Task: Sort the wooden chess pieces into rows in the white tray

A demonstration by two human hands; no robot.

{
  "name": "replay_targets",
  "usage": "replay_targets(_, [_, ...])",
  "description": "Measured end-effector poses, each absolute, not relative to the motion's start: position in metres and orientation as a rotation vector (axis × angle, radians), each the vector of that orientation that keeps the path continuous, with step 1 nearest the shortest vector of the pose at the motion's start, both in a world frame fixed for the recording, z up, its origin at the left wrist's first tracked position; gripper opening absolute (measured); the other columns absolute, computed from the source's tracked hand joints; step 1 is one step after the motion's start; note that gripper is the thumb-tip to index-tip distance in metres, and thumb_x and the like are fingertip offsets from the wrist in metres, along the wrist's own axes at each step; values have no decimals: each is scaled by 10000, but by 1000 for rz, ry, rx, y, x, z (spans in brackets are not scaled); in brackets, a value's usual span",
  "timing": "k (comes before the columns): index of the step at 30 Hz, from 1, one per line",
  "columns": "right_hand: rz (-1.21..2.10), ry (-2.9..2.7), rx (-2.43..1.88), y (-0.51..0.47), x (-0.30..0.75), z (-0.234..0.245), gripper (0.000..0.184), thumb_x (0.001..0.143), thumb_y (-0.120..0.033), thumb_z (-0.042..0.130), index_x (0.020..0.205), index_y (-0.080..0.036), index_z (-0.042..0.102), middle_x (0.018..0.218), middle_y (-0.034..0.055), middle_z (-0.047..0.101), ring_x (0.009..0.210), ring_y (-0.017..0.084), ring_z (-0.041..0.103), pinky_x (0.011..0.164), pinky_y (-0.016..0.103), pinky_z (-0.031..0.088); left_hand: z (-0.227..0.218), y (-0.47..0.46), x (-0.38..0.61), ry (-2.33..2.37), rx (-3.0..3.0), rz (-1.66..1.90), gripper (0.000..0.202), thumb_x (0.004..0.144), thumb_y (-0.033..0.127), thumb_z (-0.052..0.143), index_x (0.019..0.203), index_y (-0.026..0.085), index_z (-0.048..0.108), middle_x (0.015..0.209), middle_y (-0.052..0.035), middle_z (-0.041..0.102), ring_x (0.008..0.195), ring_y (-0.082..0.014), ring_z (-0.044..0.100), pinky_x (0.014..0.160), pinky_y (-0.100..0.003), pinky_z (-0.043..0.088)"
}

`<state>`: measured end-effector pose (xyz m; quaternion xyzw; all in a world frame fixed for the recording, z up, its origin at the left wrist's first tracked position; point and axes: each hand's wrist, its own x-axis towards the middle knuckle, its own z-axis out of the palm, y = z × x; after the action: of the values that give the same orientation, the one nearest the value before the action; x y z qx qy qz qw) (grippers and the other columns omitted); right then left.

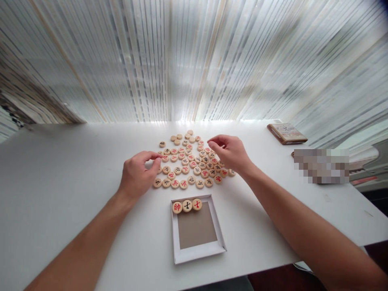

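Observation:
Several round wooden chess discs (190, 161) with red and black characters lie spread on the white table (60, 194). My left hand (138, 176) rests at the spread's left edge, thumb and forefinger pinched together at a disc there. My right hand (230, 153) hovers over the right side of the spread, fingers curled in a pinch; what they hold, if anything, is hidden. In front of the spread lies a shallow white box tray (198, 250) with three discs (187, 205) lined along its far edge.
A brown box lid (286, 133) lies at the table's far right, with a blurred patch (321, 165) beside it. Striped curtains hang behind the table. The table's near edge runs close to the tray.

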<state>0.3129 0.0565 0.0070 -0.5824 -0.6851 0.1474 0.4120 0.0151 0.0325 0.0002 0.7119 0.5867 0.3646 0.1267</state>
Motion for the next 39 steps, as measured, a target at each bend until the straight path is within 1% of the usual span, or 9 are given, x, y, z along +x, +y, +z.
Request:
replay_targets(3, [329, -1848, -1503, 84, 301, 12, 185, 949, -247, 699, 1023, -173, 852, 928, 85, 828, 802, 214, 735, 732, 327, 557, -2, 33, 16, 1690, 2101, 1064, 256, 932, 375, 623, 958, 227, 830, 1061, -71, 855, 966, -262, 770, 706, -289, 554])
replay_targets(5, [268, -1929, -1513, 101, 292, 10, 232, 965, -187, 680, 1128, -143, 839, 1085, 132, 821, 925, 244, 743, 846, 366, 561, -4, 34, 17, 1676, 2108, 1069, 259, 933, 364, 615, 950, 222, 830, 1049, -73, 853, 957, -257, 770, 698, -285, 554])
replay_targets(7, [199, -2003, -1522, 114, 285, 5, 284, 990, -148, 637, 1209, -109, 813, 1210, 180, 784, 1075, 293, 714, 921, 401, 540, -6, 33, 18, 1665, 2106, 1070, 260, 936, 352, 609, 945, 215, 830, 1032, -69, 853, 938, -249, 773, 699, -283, 560])
replay_targets(9, [158, -2096, -1521, 121, 280, -1, 287, 1012, -143, 611, 1215, -96, 808, 1243, 197, 767, 1156, 323, 672, 957, 415, 516, -6, 32, 19, 1662, 2098, 1070, 258, 940, 340, 609, 946, 207, 829, 1026, -70, 853, 939, -249, 774, 711, -286, 569])
replay_targets(17, [18, -2431, -1469, 121, 280, -6, 341, 1098, -195, 492, 1080, -116, 823, 1114, 193, 794, 1140, 348, 600, 1001, 447, 428, -3, 27, 27, 1602, 2089, 1064, 264, 942, 351, 608, 940, 213, 833, 1029, -73, 852, 965, -253, 788, 765, -294, 611])
replay_targets(20, [-57, -2492, -1438, 117, 279, -3, 345, 1101, -191, 480, 1035, -123, 812, 1081, 196, 792, 1109, 349, 599, 986, 450, 418, -2, 27, 27, 1609, 2085, 1081, 271, 940, 357, 600, 929, 215, 830, 1018, -67, 852, 950, -249, 787, 732, -288, 602])
replay_targets(24, [-96, -2530, -1396, 113, 278, -2, 328, 1101, -198, 484, 1004, -119, 787, 1030, 191, 790, 1041, 334, 616, 960, 434, 420, -1, 27, 28, 1632, 2094, 1100, 257, 939, 344, 603, 909, 223, 828, 990, -61, 852, 922, -245, 782, 706, -286, 584])
replay_targets(31, [-11, -2444, -1426, 119, 284, -8, 318, 1077, -149, 473, 1144, -91, 778, 1055, 191, 806, 1025, 322, 642, 906, 413, 437, -2, 24, 30, 1619, 2094, 1089, 250, 950, 329, 614, 948, 199, 827, 1017, -69, 849, 937, -239, 779, 690, -282, 564])
replay_targets(39, [48, -2326, -1414, 123, 291, -11, 286, 1017, -140, 548, 975, -113, 829, 870, 138, 793, 913, 288, 657, 893, 391, 482, -3, 24, 28, 1603, 2115, 1110, 244, 959, 321, 620, 941, 193, 827, 998, -63, 847, 922, -232, 778, 658, -277, 550])
